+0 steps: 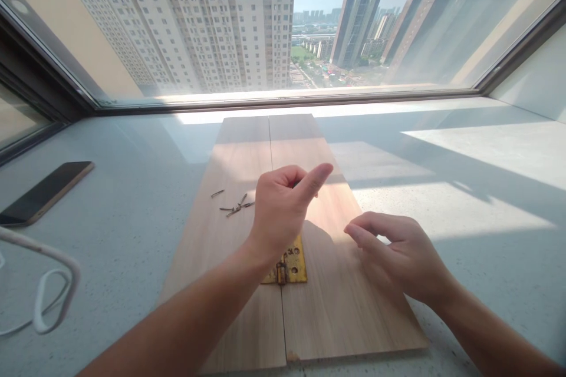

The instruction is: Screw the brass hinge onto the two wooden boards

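Two pale wooden boards lie side by side, the left board (239, 330) and the right board (345, 312), with a narrow seam between them. A worn yellow hinge (298, 259) spans the seam, partly hidden by my left wrist. My left hand (280, 206) is closed above the hinge, thumb stretched out, around a small dark thing that mostly stays hidden. My right hand (400, 250) is over the right board's edge, thumb and forefinger tips pinched together; whatever they may hold does not show. Several screws (237, 207) are scattered on the left board.
The boards rest on a speckled pale windowsill (132, 218) below a large window (283, 23). A phone (48, 191) lies at the left. Nearer to me on that side is a white curved stand or cable (66, 271). A dark window frame (287, 103) runs behind the boards.
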`<state>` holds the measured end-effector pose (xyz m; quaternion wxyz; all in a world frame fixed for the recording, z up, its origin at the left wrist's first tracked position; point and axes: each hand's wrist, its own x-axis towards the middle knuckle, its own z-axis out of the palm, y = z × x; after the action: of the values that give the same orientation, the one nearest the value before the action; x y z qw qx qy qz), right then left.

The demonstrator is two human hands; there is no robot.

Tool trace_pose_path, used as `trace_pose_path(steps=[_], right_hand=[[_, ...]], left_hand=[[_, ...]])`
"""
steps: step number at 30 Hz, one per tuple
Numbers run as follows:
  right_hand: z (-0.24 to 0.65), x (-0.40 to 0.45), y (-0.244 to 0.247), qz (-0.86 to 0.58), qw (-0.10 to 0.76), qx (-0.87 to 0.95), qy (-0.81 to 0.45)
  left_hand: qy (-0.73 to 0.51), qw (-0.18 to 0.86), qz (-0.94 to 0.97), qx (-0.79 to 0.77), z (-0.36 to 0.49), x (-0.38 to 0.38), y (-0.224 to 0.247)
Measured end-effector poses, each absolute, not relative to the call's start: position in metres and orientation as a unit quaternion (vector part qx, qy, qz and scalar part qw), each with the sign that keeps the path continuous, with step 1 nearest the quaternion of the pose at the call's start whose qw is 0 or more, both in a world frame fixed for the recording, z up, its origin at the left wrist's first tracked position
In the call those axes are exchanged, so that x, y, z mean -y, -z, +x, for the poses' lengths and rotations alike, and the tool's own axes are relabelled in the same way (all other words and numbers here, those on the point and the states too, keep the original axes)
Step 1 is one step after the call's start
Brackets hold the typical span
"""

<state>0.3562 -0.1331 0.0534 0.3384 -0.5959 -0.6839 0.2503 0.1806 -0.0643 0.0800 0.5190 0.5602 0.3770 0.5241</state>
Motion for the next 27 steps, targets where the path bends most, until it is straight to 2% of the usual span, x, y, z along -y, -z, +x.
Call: trace_pose_path(steps=[7,9,13,15,17,19,21,27], right_hand=[[0.355,0.132,-0.053,-0.597,0.333,0.685,-0.251],[0.355,0.132,-0.053,-0.595,0.334,0.687,-0.25],[0.356,0.132,-0.053,-0.598,0.323,0.69,-0.249],[0.356,0.133,-0.052,-0.6,0.321,0.688,-0.252],[0.357,0.133,-0.052,-0.602,0.323,0.684,-0.256],[0.357,0.133,-0.052,-0.603,0.327,0.681,-0.256],[0.357,0.133,-0.053,-0.604,0.329,0.681,-0.253],[0.356,0.134,-0.051,-0.605,0.331,0.677,-0.258]], left_hand=[[-0.565,0.547,0.545,-0.291,0.194,0.073,-0.07],[-0.52,0.57,0.58,-0.262,0.189,0.067,-0.071],[-0.342,0.683,0.627,-0.156,0.176,0.049,-0.08],[-0.319,0.706,0.615,-0.149,0.173,0.045,-0.082],[-0.391,0.675,0.59,-0.209,0.174,0.048,-0.082],[-0.509,0.582,0.555,-0.307,0.176,0.056,-0.079],[-0.575,0.501,0.527,-0.375,0.179,0.067,-0.076],[-0.559,0.487,0.579,-0.34,0.192,0.082,-0.072]])
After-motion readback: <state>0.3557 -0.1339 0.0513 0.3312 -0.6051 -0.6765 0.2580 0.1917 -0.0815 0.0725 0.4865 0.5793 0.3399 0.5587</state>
